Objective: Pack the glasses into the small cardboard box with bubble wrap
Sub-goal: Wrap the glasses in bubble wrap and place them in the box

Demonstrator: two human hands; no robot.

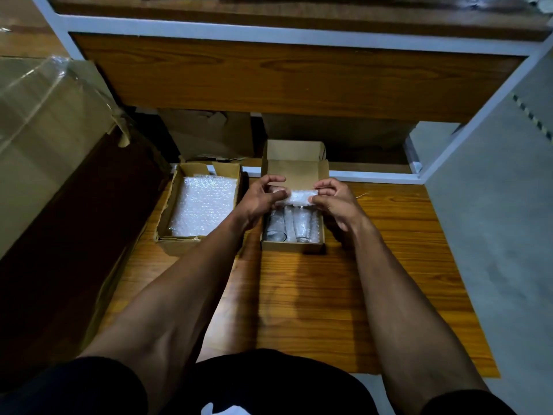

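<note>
- Two hands are over the small cardboard box, which sits on the wooden surface with its lid flap standing open at the far side.
- The left hand pinches the left end of a folded strip of bubble wrap, fingers curled round it.
- The right hand grips the right end of that same strip, thumb underneath, fingers bent over the top.
- The strip hangs stretched between the two hands, just above the far half of the small box.
- Inside the box lie two glasses side by side, lengthwise, their thick bases toward the near wall; more bubble wrap shows beside and between them.
- To the left, just beside the small box, one second cardboard box stands open on the same surface, with a stack of bubble wrap sheets lying flat inside; how many sheets, I can't tell.
- Far left, one big carton with clear plastic film over it.
- Behind, more cardboard under a white-framed wooden shelf.
</note>
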